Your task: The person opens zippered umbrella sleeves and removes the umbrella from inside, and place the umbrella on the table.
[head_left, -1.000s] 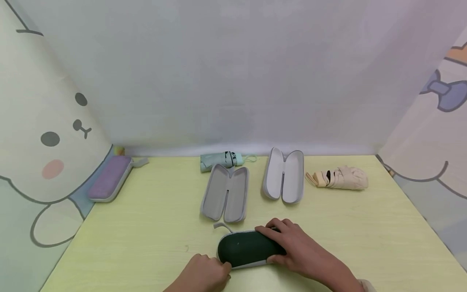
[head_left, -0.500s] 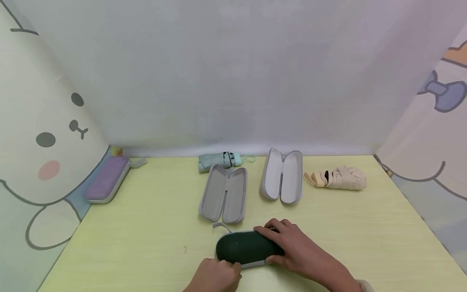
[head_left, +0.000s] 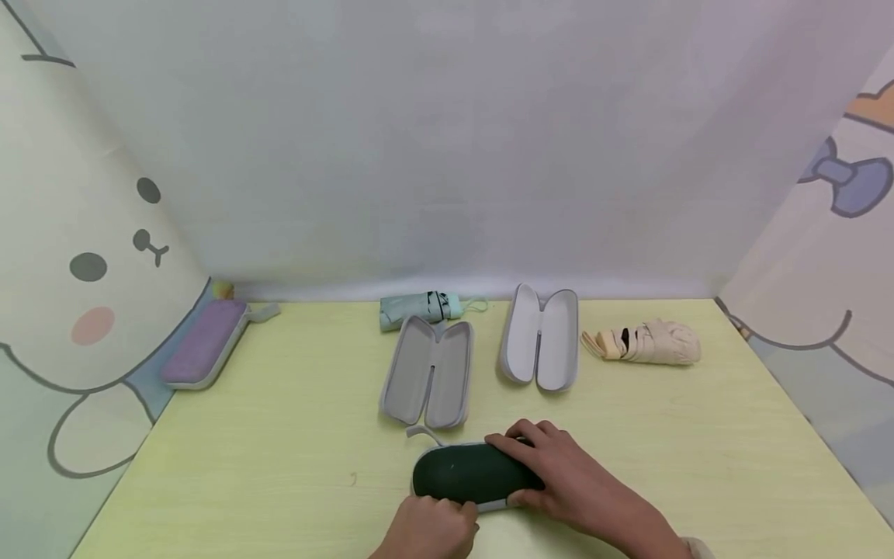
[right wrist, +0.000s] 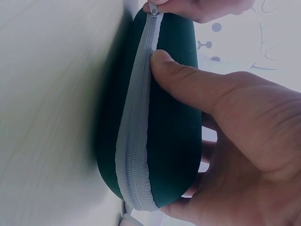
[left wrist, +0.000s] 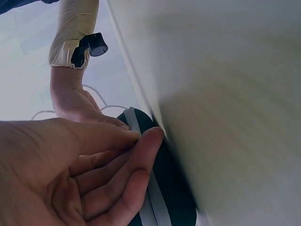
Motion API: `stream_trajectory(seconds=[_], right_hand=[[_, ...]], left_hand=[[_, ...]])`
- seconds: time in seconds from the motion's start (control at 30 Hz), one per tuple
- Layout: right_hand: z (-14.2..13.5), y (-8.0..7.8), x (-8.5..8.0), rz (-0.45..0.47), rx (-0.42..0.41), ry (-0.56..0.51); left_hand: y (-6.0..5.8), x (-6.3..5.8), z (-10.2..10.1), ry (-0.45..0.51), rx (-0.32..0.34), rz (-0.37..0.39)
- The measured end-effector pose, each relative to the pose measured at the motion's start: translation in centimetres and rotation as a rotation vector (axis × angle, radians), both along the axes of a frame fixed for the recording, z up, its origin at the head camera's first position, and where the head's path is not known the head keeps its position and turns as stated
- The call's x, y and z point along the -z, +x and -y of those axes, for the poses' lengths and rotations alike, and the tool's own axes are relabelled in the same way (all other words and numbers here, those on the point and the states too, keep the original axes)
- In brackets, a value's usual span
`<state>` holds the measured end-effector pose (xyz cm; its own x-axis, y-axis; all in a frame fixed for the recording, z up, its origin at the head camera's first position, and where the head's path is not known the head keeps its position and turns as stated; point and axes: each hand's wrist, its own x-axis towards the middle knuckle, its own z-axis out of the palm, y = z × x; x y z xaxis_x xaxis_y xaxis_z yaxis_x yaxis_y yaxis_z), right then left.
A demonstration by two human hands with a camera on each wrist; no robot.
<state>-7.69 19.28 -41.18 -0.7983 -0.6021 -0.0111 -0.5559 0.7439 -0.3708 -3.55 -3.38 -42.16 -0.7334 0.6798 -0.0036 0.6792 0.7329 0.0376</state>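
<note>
A dark green glasses case (head_left: pixel 469 473) with a grey zip lies lengthwise on the table before me. My right hand (head_left: pixel 569 485) grips its right end, fingers over the far side and thumb on the near side by the zip. At the near edge, my left hand (head_left: pixel 427 528) pinches the zip pull (right wrist: pixel 153 6) between thumb and forefinger. Between the slider and the right end, the zip teeth (right wrist: pixel 135 141) look meshed in the right wrist view. The left hand hides the near-left stretch of the zip in the head view.
Two pale, open cases, one grey (head_left: pixel 427 373) and one white (head_left: pixel 541 338), stand behind. Beyond them lies a teal folded umbrella (head_left: pixel 417 309); a beige folded umbrella (head_left: pixel 656 342) is at the right. A purple case (head_left: pixel 209 341) sits at the left back. Printed curtains border the table.
My left hand has moved to the right along the case's near edge, pinching the zip pull. The right hand has kept its grip, and the case has stayed about where it was.
</note>
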Motion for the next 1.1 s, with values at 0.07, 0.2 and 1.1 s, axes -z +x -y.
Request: stream_trajectory(seconds=[0.07,0.2,1.1], right_hand=[[0.0,0.0,0.1,-0.007,-0.001,-0.001],[0.0,0.0,0.2,-0.005,-0.001,-0.003],[-0.5,-0.4,-0.1,0.016,-0.017,0.005]], left_hand=[[0.0,0.1,-0.1,0.000,0.009,-0.010],[0.0,0.0,-0.3,-0.002,0.018,0.000],[-1.3,-2.2,0.4,0.092,0.034,-0.138]])
